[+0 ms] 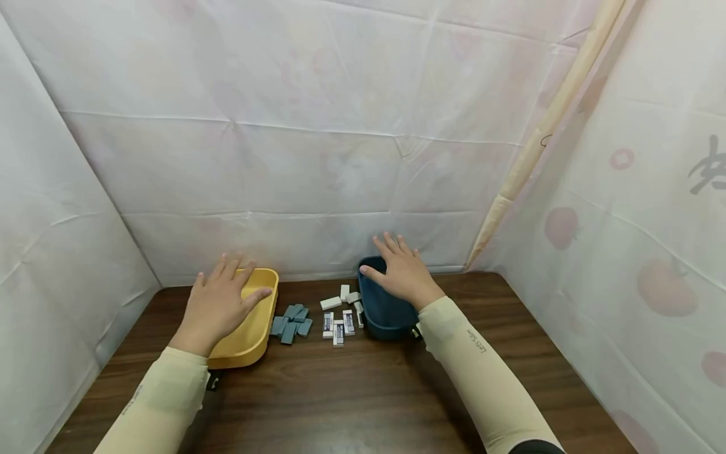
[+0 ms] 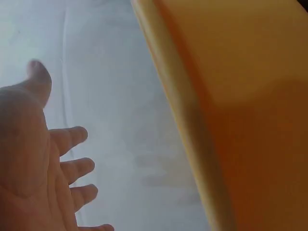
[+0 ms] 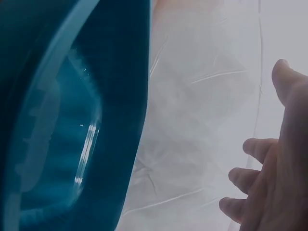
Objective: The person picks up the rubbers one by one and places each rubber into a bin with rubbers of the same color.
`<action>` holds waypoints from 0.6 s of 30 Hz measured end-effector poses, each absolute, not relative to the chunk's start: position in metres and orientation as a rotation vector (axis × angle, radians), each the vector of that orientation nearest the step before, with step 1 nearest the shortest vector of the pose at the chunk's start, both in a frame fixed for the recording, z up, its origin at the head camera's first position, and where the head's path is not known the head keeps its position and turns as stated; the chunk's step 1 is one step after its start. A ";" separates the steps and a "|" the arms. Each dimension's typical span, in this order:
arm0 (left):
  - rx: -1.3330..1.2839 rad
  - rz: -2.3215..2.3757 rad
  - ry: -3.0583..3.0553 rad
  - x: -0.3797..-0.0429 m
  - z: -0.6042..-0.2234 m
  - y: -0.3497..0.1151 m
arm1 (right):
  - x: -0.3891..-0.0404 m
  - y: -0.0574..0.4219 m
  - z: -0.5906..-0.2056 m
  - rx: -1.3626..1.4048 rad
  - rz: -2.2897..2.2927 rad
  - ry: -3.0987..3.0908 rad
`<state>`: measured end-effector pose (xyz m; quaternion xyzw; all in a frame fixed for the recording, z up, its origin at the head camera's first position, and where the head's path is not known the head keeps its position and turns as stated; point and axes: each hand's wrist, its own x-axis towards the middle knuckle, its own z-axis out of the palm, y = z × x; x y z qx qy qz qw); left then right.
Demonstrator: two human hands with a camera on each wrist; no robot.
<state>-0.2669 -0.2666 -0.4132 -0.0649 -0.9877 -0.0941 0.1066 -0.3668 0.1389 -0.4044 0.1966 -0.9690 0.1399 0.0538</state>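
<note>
My left hand (image 1: 220,308), fingers spread and holding nothing, hovers over the left side of a yellow tray (image 1: 262,328). In the left wrist view the tray's rim (image 2: 175,106) stands apart from the fingertips. Over the dark blue tray (image 1: 391,315) is my right hand (image 1: 404,272), also spread with nothing in it. The right wrist view has that tray's wall (image 3: 122,96) away from the fingers. Between the trays lie a small pile of grey-blue blocks (image 1: 292,323) and several white blocks (image 1: 331,303), some with dark printed labels (image 1: 338,333).
The trays and blocks stand at the far side of a dark wood table (image 1: 317,397). Pale printed cloth (image 1: 317,170) hangs behind the table and along both sides. A cream-covered pole (image 1: 522,167) slants down at the back right corner.
</note>
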 end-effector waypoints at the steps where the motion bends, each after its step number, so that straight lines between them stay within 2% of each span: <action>1: -0.178 -0.279 -2.909 -0.268 -0.414 -0.271 | -0.367 0.138 -0.404 0.605 0.414 -2.944; 10: 0.027 -0.389 -3.079 -0.275 -0.437 -0.325 | -0.359 0.118 -0.399 0.736 0.378 -2.952; 18: 0.017 -0.573 -3.188 -0.283 -0.450 -0.351 | -0.344 0.077 -0.396 0.872 0.304 -3.022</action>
